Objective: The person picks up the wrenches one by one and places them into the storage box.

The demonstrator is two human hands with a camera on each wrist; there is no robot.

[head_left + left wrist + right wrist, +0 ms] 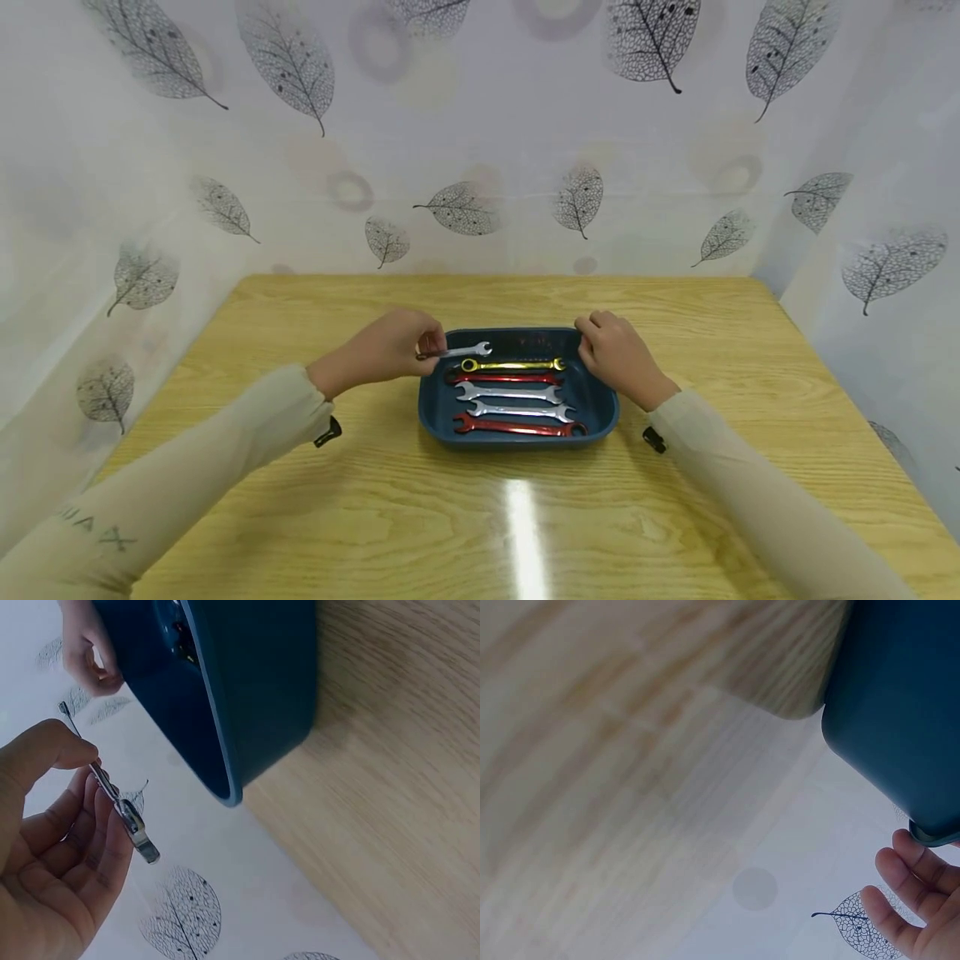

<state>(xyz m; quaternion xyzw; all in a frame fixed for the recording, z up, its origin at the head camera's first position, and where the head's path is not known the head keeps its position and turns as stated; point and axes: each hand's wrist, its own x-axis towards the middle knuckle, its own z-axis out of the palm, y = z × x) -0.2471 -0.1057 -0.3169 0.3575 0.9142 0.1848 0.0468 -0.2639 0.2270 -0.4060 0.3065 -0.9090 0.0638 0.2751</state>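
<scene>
My left hand (pixel 393 346) pinches a silver open-end wrench (pixel 468 350) between thumb and fingers, over the back left corner of a dark blue bin (pixel 517 444). In the left wrist view this wrench (pixel 127 814) slants past the fingertips, apart from the bin wall (pixel 262 690). At the bin's back right corner my right hand (pixel 618 354) grips the rim, with fingertips at the outside of the edge in the right wrist view. Inside lie a yellow wrench (pixel 513 365), a red one (pixel 510 379), two silver ones (pixel 513 392) and another red one (pixel 517 427), roughly parallel.
The bin stands on a wood-grain table (pixel 360 517). Behind the table and at both sides hangs a pale curtain (pixel 480 150) with leaf prints. A bright streak of light (pixel 525 533) reflects off the tabletop in front of the bin.
</scene>
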